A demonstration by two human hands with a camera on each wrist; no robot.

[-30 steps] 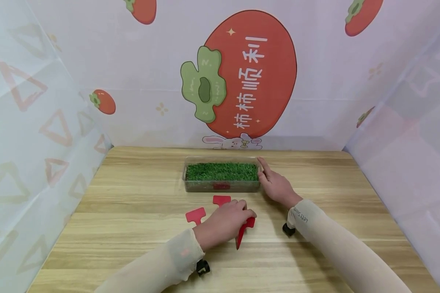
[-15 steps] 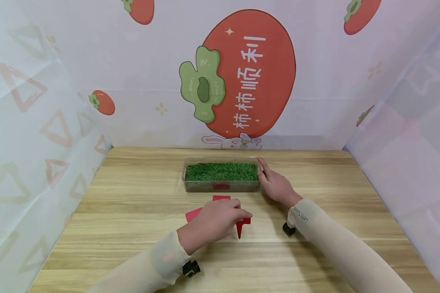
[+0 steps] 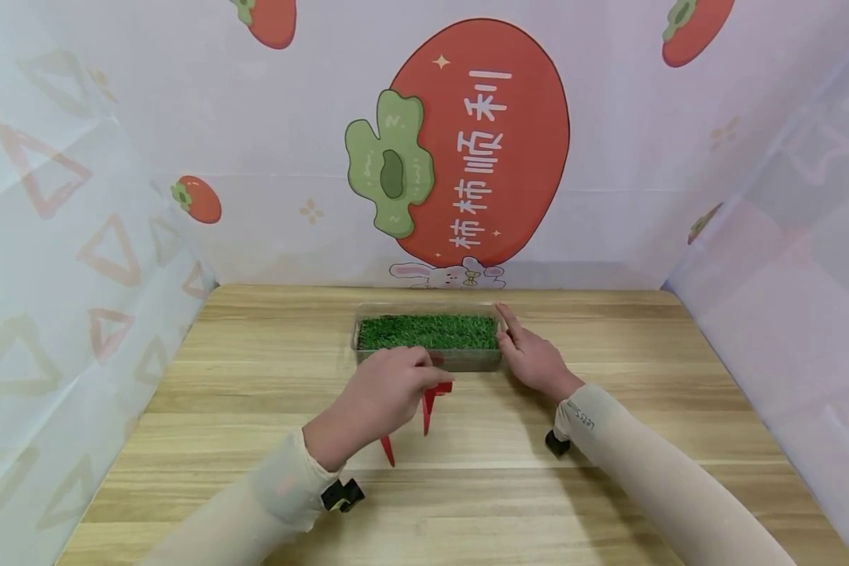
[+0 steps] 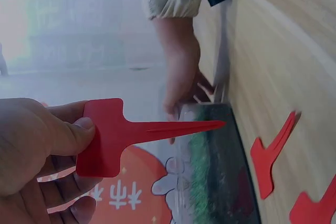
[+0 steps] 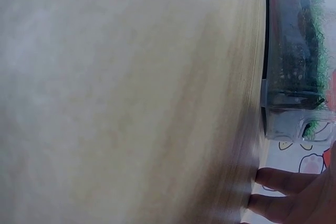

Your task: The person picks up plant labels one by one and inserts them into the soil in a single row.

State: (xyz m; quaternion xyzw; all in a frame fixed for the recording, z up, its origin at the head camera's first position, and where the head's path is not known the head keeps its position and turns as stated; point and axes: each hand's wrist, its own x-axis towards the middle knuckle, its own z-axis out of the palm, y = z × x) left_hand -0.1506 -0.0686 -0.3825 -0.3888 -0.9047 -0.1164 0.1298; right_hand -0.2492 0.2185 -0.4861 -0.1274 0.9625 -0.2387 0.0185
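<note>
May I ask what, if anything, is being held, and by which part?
The left hand holds a red marker by its broad head; the right hand touches the clear container.

A smooth, matt red T-shaped plastic tag (image 4: 107,142) and two matching red plastic tags (image 4: 265,162) contrast with a rough, bristly green strip of synthetic-looking grass (image 3: 453,330) in a clear, glossy rectangular plastic box (image 3: 477,362). The pale brown wood-grain tabletop (image 3: 644,346) looks smooth with a faint sheen, while the cream cloth sleeves (image 3: 651,464) appear soft, matt and wrinkled. Thin white printed sheeting (image 3: 269,118), fabric-like and low in gloss, shows creases.
</note>
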